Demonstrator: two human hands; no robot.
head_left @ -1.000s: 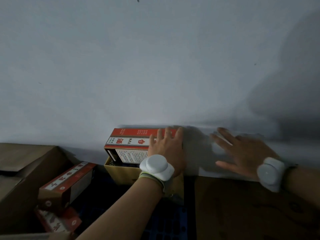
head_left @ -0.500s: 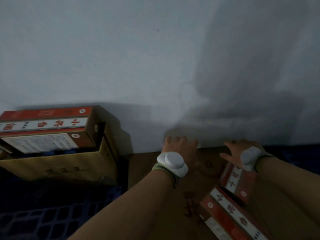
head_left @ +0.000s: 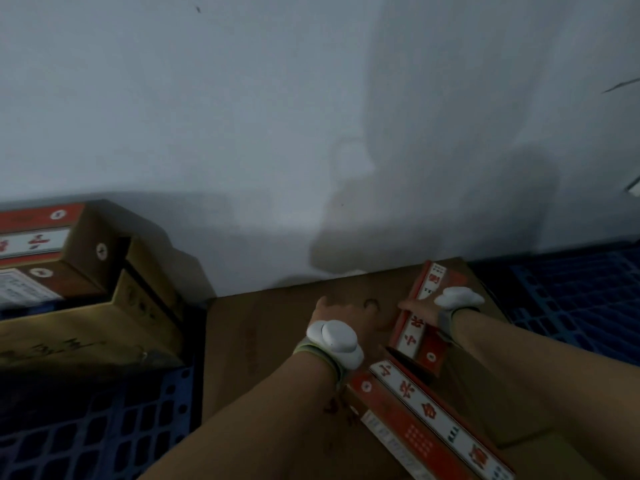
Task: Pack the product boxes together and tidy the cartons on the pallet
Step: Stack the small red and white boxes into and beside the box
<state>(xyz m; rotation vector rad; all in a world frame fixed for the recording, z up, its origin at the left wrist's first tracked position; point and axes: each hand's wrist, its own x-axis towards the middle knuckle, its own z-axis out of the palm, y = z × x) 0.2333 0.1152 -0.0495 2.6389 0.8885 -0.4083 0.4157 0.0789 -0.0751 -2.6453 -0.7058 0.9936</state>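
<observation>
Cartons first: open one (head_left: 104, 317) far left on the blue pallet (head_left: 86, 427), then my left hand (head_left: 341, 315) flat and empty on the big carton (head_left: 263, 341), right hand (head_left: 420, 311) gripping a red box (head_left: 424, 327) beside another (head_left: 433, 424).

The wall (head_left: 242, 116) fills the upper half of the scene: a plain, pale grey-white painted surface, matt and unadorned. A small dark fleck sits high on the wall toward its left, and a thin dark streak marks its far right edge. Lighting is dim and cool throughout. Broad soft shadows fall across the right part of the wall and gather darkest along its foot. Below the wall, at its base, lies a blue plastic pallet (head_left: 571, 299) with an open grid of rectangular holes; it shows at the wall's lower right and again at the lower left, where it is in deep shade.
</observation>
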